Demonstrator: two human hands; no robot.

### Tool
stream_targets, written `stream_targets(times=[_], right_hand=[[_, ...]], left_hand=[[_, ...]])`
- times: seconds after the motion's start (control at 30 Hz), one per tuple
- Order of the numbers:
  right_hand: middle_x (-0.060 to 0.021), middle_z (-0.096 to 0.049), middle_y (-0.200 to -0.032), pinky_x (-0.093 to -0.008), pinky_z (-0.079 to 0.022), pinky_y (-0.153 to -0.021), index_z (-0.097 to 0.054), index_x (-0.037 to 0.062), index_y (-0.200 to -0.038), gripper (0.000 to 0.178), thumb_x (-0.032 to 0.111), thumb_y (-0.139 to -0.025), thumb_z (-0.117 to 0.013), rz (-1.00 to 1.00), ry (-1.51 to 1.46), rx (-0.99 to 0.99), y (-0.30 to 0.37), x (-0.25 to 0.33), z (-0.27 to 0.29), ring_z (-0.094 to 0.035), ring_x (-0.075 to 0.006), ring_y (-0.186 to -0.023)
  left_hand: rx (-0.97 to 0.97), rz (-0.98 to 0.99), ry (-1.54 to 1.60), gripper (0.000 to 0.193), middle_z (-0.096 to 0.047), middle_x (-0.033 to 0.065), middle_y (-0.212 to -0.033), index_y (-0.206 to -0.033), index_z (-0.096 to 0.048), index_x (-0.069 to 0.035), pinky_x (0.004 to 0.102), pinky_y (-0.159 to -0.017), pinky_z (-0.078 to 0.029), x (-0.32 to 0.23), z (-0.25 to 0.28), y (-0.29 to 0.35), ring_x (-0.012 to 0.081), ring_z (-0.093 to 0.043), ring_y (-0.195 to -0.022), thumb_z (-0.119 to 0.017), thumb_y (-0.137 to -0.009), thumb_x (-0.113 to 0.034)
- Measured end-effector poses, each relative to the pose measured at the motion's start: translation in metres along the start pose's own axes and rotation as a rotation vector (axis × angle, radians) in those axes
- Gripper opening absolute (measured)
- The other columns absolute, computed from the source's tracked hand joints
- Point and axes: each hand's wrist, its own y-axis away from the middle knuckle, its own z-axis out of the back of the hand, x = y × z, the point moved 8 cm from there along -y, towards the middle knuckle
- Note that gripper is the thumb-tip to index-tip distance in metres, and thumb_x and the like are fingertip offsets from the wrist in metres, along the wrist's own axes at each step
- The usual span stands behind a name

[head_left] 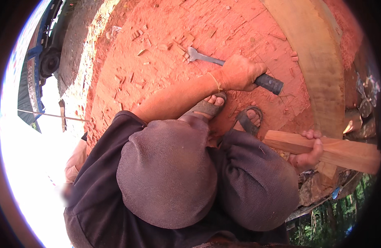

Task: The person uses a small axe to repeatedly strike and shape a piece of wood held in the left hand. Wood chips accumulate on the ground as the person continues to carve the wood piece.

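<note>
My left hand (243, 73) is closed round the black grip of a steel hand tool (211, 58), just beyond my feet. Its metal shaft points left and ends in a flared, notched head lying over the wood chips; the black butt sticks out to the right of my fist. Beside my right knee, my right hand (309, 158) grips a squared wooden block (347, 153), thumb on the near side and fingertips over the far edge. One end of the block reaches toward my sandalled right foot (250, 119), the other to the right rim.
Reddish sawdust and chips (174, 47) cover the ground. A wide board (318, 53) curves along the right. Left, a blue truck (35, 62) stands beyond a pale strip, and another person's sleeve (76, 159) shows behind my left shoulder. Greenery (331, 217) lies lower right.
</note>
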Motion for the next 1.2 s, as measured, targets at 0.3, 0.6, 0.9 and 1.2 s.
stream_targets(times=[0.3, 0.6, 0.9, 1.2], right_hand=[[-0.0104, -0.062, -0.092, -0.032, -0.053, -0.064, -0.054, -0.0027, -0.116, 0.039, -0.001, -0.081, -0.069, -0.07, 0.757, 0.292, 0.002, -0.075, 0.063, -0.062, -0.0179, -0.074], [-0.0114, -0.06, -0.091, -0.0332, -0.054, -0.064, -0.053, -0.0028, -0.119, 0.037, -0.002, -0.084, -0.066, 0.145, 0.607, 0.05, -0.024, 0.023, 0.101, -0.061, -0.0197, -0.074], [-0.0109, -0.059, -0.092, -0.0361, -0.052, -0.072, -0.056, -0.0033, -0.113, 0.033, 0.0, -0.082, -0.068, 0.153, 0.372, 0.148, 0.005, -0.014, 0.014, -0.06, -0.02, -0.079], [-0.0106, -0.059, -0.097, -0.0334, -0.051, -0.073, -0.054, -0.0033, -0.111, 0.035, 0.002, -0.079, -0.066, 0.235, 0.626, 0.387, -0.002, 0.015, -0.03, -0.058, -0.017, -0.081]], left_hand=[[0.082, 0.035, -0.073, 0.033, -0.067, 0.0096, -0.079, -0.089, -0.057, -0.012, 0.0477, -0.061, -0.055, -0.009, 0.026, 0.025, 0.0349, -0.071, -0.075, -0.08, -0.07, -0.024], [0.194, -0.129, 0.023, 0.031, -0.066, 0.0127, -0.07, -0.091, -0.06, -0.01, 0.0507, -0.06, -0.053, -0.041, -0.002, -0.001, 0.038, -0.069, -0.07, -0.077, -0.069, -0.022], [-0.072, -0.082, 0.094, 0.022, -0.063, 0.0106, -0.066, -0.088, -0.062, -0.014, 0.0488, -0.055, -0.051, -0.014, 0.025, -0.02, 0.035, -0.067, -0.063, -0.075, -0.073, -0.023], [-0.06, -0.067, 0.002, 0.021, -0.065, 0.009, -0.066, -0.087, -0.062, -0.015, 0.0481, -0.056, -0.052, -0.009, 0.021, -0.022, 0.0351, -0.068, -0.064, -0.075, -0.074, -0.025]])
